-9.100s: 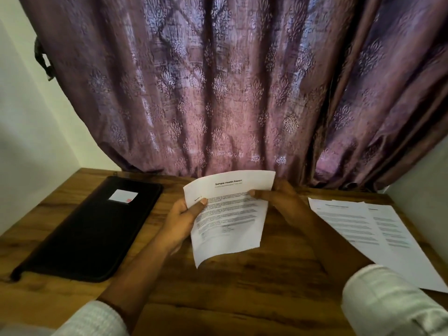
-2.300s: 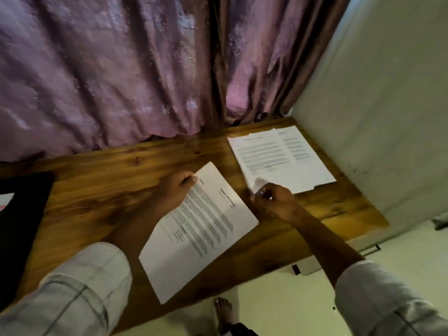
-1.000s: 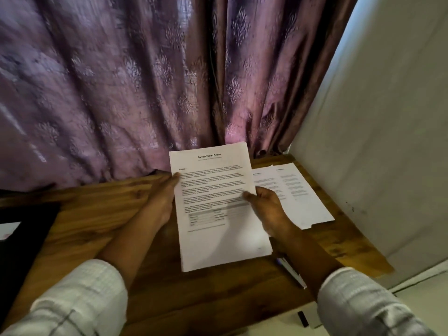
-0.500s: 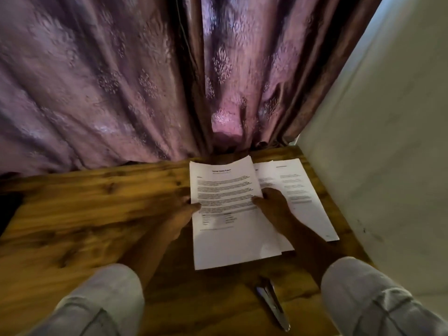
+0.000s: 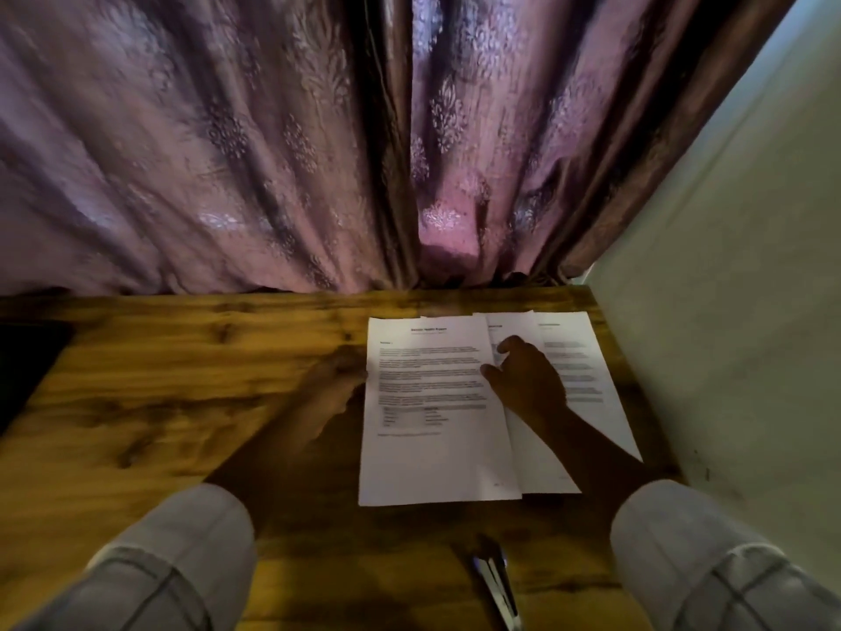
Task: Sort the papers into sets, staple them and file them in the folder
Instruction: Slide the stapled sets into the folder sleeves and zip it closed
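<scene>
A printed sheet [image 5: 437,448] lies flat on the wooden table [image 5: 182,403], overlapping more printed sheets [image 5: 587,403] spread to its right. My left hand [image 5: 334,389] is blurred and sits at the top sheet's left edge, fingertips touching it. My right hand [image 5: 528,384] rests on the papers, with the thumb on the top sheet's right edge and the index finger bent on the sheet beneath. A stapler [image 5: 493,585] lies on the table near the front edge, below the papers. A dark strip of the black folder [image 5: 27,357] shows at the far left.
A purple patterned curtain [image 5: 273,152] hangs along the table's back edge. A pale wall [image 5: 728,311] borders the table on the right, close to the papers. Bare wood stretches between the folder and the papers.
The top sheet, held up a second ago, now lies flat over the right-hand papers. My left hand has slid to its left edge. My right hand has moved up onto the papers.
</scene>
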